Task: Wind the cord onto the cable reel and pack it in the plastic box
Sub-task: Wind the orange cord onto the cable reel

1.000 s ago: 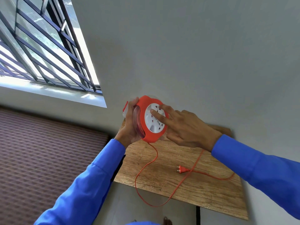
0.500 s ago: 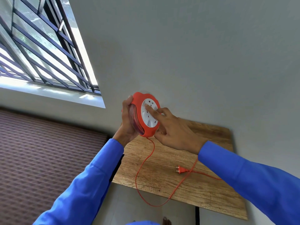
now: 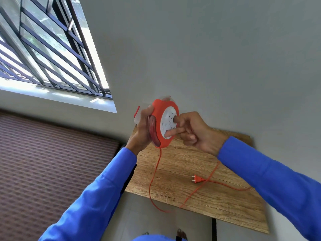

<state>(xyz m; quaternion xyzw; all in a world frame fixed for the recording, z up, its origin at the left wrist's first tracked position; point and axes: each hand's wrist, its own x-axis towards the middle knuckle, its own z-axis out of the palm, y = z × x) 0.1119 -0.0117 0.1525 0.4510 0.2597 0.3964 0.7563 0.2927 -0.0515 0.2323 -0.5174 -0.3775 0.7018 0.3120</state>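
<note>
An orange cable reel with a white socket face is held up above a wooden table. My left hand grips its rim from behind. My right hand has two fingertips pressed on the white face, the other fingers curled. Wound cord shows inside the clear side of the reel. A thin orange cord hangs from the reel's bottom, loops past the table's front edge, and runs back across the table to an orange plug lying flat. No plastic box is clearly seen, only a clear piece with a red tab behind my left hand.
The table stands against a grey wall. A barred window is at the upper left, with a patterned maroon surface below it. Pale floor shows under the table's front edge.
My right fingers have moved round the white face from its top to its lower right. The hanging cord loop is shorter, and the plug has shifted slightly on the table.
</note>
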